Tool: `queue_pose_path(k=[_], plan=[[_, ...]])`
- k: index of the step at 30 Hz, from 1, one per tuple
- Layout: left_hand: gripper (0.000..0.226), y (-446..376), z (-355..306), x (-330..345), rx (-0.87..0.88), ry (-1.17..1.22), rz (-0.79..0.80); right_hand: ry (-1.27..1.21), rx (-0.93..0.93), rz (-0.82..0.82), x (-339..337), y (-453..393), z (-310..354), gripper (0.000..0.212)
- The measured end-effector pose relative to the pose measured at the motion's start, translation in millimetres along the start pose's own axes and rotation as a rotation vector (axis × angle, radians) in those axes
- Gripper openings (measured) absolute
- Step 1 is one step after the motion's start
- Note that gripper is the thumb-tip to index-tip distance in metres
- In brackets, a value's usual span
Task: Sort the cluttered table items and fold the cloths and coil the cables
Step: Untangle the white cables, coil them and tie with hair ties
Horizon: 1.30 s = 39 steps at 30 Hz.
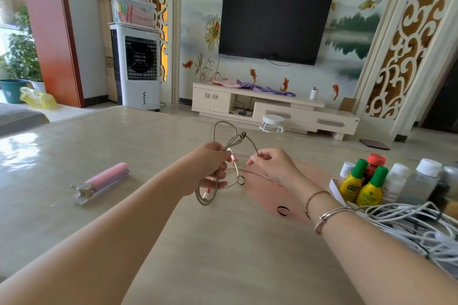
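Since coiling needs an anchor, our left hand [210, 168] grips the cable [224, 131] loops; right hand [275, 166] fingers [257, 155] pinch the loose strand above the desk [124, 218].

Bare forearms; right wrist bracelets [322, 210].

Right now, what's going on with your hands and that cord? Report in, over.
Left hand grips looped beige cable. Right hand pinches its free strand. Black hair tie on table, unused. White cable pile waiting.

A beige braided charging cable [224, 129] carries pink-and-white plugs; two yellow plastic bottles [360, 186] wear green caps; a small elastic band [282, 211] is black.
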<state>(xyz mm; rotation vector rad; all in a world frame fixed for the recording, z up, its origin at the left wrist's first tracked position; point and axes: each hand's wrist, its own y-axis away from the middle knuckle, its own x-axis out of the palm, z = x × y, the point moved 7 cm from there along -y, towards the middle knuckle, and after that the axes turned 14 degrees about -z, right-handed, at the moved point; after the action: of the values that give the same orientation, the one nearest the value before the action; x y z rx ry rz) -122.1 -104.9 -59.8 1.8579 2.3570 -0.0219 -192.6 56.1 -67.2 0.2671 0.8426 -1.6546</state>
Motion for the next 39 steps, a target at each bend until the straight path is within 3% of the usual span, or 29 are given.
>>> queue_pose_path(k=[3, 5, 10, 21, 24, 28, 32, 39], plan=[[0.016, -6, -11, -8, 0.068, 0.077, -0.117, -0.357, 0.032, -0.014, -15, 5, 6, 0.006], [0.016, -7, -19, -12, 0.113, 0.139, -0.154, -0.481, 0.064, 0.002, -23, 8, 11, 0.007], [0.017, -2, -27, -15, 0.173, 0.26, -0.172, -0.43, 0.036, 0.053, -28, 15, 24, 0.005], [0.015, 6, -22, 4, 0.19, 0.293, -0.18, -0.581, 0.103, -0.016, -33, 24, 76, 0.011], [0.015, 9, -23, 10, 0.172, 0.359, -0.122, -0.609, 0.155, 0.043, -30, 29, 84, 0.01], [0.013, 13, -25, 15, 0.139, 0.403, -0.008, -0.452, 0.108, -0.013, -35, 29, 87, 0.008], [0.014, 21, -26, 18, 0.096, 0.421, 0.121, -0.465, 0.119, -0.024, -35, 26, 85, 0.011], [0.012, 15, -21, 20, 0.056, 0.396, 0.09, -0.408, 0.159, 0.009, -34, 22, 78, 0.017]])
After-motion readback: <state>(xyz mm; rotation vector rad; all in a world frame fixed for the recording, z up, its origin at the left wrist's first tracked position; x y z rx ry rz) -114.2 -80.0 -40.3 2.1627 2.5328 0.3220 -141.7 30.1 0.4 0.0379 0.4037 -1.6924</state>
